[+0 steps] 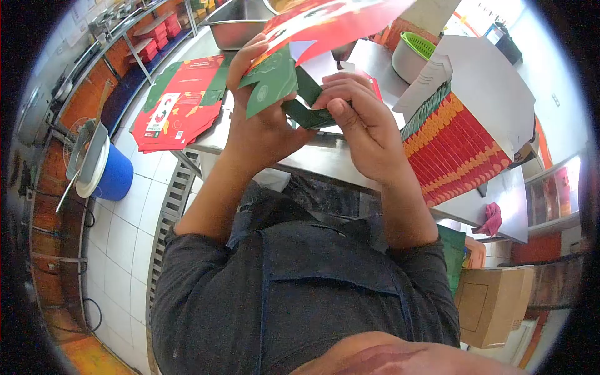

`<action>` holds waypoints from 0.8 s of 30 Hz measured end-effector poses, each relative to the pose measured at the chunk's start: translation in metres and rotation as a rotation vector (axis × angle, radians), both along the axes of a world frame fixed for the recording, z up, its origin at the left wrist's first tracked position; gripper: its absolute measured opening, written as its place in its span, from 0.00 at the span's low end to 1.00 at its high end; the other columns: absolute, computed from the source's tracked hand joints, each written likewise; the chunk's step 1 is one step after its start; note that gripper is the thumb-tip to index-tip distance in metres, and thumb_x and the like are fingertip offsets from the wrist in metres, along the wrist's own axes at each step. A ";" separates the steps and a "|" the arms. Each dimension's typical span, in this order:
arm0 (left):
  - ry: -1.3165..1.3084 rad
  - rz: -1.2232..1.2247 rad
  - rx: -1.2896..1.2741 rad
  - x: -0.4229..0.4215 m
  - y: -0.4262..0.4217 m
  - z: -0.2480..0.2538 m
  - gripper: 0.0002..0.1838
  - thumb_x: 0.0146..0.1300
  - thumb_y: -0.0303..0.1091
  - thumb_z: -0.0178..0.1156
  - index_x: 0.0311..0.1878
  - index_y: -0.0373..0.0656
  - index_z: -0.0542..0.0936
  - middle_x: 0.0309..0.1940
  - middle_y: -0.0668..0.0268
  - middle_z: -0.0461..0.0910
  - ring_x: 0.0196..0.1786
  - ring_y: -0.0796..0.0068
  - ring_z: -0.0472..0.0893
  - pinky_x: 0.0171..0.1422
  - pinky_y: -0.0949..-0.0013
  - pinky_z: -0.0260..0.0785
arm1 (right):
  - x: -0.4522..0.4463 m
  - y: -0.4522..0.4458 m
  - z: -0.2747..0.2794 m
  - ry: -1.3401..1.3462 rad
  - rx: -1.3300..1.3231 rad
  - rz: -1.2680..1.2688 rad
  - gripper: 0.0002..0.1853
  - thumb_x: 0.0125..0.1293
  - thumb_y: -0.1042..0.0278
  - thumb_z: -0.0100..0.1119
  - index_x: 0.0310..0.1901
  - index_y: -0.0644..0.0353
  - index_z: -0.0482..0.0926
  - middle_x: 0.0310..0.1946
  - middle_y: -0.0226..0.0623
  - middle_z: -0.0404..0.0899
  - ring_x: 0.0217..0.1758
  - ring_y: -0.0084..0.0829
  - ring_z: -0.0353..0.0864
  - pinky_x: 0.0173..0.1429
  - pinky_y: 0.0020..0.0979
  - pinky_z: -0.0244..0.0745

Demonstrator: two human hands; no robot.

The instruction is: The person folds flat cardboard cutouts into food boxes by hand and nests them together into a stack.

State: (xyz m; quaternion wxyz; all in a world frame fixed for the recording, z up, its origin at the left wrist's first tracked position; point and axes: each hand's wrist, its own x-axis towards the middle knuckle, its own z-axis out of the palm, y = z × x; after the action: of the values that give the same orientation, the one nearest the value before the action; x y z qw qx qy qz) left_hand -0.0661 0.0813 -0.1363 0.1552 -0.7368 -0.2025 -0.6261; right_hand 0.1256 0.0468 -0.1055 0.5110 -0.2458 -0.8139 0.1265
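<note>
Raised in front of my chest is a partly folded red and green printed cardboard box, its flaps standing at different angles. My left hand is closed around its left side, thumb underneath and fingers up behind the green flap. On the other side, my right hand pinches a dark green flap at the box's corner between thumb and fingers. Flat red and green box blanks lie in a pile to the left of my left hand. Right of my right hand stands a stack of nested red and green boxes, with white inner faces showing.
A steel table runs in front of me. It bears a metal pan and a pot with a green strainer. A blue bucket stands on the floor at left. At lower right are a brown carton and a red cloth.
</note>
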 end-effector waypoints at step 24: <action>-0.028 0.248 -0.015 -0.007 -0.010 0.001 0.40 0.43 0.47 0.86 0.51 0.50 0.68 0.67 0.44 0.67 0.76 0.43 0.58 0.74 0.44 0.57 | -0.014 -0.008 -0.029 0.297 0.164 -0.275 0.13 0.55 0.77 0.74 0.40 0.60 0.80 0.43 0.43 0.84 0.47 0.41 0.81 0.55 0.39 0.71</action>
State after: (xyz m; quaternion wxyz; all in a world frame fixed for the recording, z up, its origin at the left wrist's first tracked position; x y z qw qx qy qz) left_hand -0.0731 0.0714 -0.1358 0.2233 -0.6984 -0.2988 -0.6108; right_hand 0.1120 0.0387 -0.1341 0.6559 -0.2907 -0.6962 0.0237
